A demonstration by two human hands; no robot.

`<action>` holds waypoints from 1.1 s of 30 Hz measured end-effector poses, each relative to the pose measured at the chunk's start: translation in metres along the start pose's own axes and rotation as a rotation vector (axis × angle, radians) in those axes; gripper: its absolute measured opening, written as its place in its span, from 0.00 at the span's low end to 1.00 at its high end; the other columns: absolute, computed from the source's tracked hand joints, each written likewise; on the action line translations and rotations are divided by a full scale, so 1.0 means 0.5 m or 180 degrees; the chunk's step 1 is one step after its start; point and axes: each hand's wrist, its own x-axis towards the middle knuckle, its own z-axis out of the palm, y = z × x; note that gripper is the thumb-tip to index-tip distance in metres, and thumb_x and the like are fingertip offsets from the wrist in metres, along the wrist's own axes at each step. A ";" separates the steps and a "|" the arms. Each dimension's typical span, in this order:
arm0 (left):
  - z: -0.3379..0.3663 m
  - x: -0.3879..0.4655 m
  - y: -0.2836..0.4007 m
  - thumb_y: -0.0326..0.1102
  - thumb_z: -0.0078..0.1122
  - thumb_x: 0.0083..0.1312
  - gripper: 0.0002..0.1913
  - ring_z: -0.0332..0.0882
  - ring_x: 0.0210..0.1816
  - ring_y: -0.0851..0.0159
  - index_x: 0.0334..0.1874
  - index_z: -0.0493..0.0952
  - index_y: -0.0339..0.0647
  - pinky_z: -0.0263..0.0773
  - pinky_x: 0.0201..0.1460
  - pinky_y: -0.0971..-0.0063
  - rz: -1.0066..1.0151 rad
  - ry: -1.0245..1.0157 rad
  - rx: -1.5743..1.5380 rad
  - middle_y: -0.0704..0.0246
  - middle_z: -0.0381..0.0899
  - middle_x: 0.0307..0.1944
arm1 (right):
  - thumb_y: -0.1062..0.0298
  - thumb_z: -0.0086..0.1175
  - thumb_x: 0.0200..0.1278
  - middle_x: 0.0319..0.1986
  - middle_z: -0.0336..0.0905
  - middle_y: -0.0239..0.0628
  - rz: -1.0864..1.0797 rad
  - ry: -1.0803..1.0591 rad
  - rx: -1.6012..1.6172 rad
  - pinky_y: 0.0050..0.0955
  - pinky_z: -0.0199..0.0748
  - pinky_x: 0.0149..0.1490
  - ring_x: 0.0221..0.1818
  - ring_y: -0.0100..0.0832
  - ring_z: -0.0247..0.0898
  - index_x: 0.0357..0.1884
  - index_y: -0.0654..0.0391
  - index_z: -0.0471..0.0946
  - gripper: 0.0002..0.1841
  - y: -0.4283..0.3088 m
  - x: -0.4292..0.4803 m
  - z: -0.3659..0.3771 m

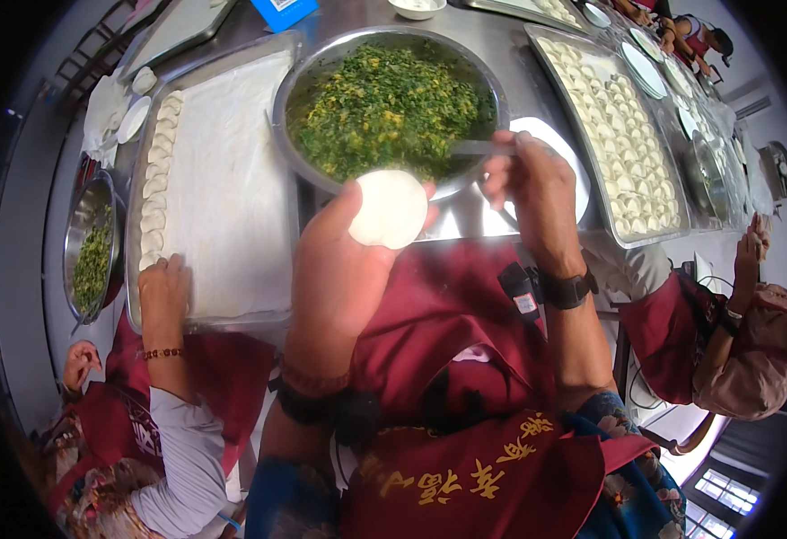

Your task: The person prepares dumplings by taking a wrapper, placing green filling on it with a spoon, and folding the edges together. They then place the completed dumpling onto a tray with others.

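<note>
A round white dough wrapper (388,209) lies on the palm and fingers of my left hand (339,269), just before the near rim of a large steel bowl (494,74). Chopped green and yellow filling (393,108) fills much of that bowl. My right hand (535,175) is at the bowl's right rim and grips the handle of a flat metal utensil (477,147). The utensil's far end reaches over the filling, and its tip is hard to make out. Beneath my right hand, a white plate (572,155) is partly covered.
Left, a floured tray (238,188) carries a row of dumplings (154,182); a co-worker's hand (164,286) touches its near end. Another bowl of filling (93,269) stands beyond. At right is a tray of many dumplings (615,141), with a seated co-worker (723,343) nearby.
</note>
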 end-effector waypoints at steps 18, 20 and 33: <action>0.005 0.049 0.014 0.47 0.26 0.80 0.28 0.61 0.68 0.40 0.69 0.53 0.27 0.59 0.71 0.45 0.0568 -0.0697 0.1692 0.44 0.65 0.63 | 0.72 0.51 0.71 0.42 0.81 0.46 -0.1831 -0.1045 -0.1158 0.30 0.80 0.48 0.42 0.36 0.81 0.49 0.70 0.77 0.11 0.034 -0.108 0.022; 0.015 0.046 0.016 0.47 0.26 0.80 0.28 0.61 0.68 0.40 0.69 0.54 0.27 0.59 0.71 0.44 0.0554 -0.0598 0.1768 0.45 0.65 0.64 | 0.72 0.51 0.72 0.42 0.81 0.47 -0.2027 -0.1107 -0.1285 0.30 0.80 0.48 0.42 0.36 0.81 0.50 0.70 0.76 0.12 0.021 -0.103 0.015; 0.005 0.011 0.029 0.51 0.28 0.79 0.32 0.63 0.65 0.33 0.64 0.57 0.20 0.59 0.70 0.41 -0.0339 -0.0307 -0.0031 0.41 0.64 0.63 | 0.54 0.42 0.77 0.24 0.79 0.41 -0.0070 -0.0545 -0.0076 0.27 0.76 0.26 0.21 0.31 0.76 0.47 0.68 0.74 0.22 -0.048 -0.032 0.011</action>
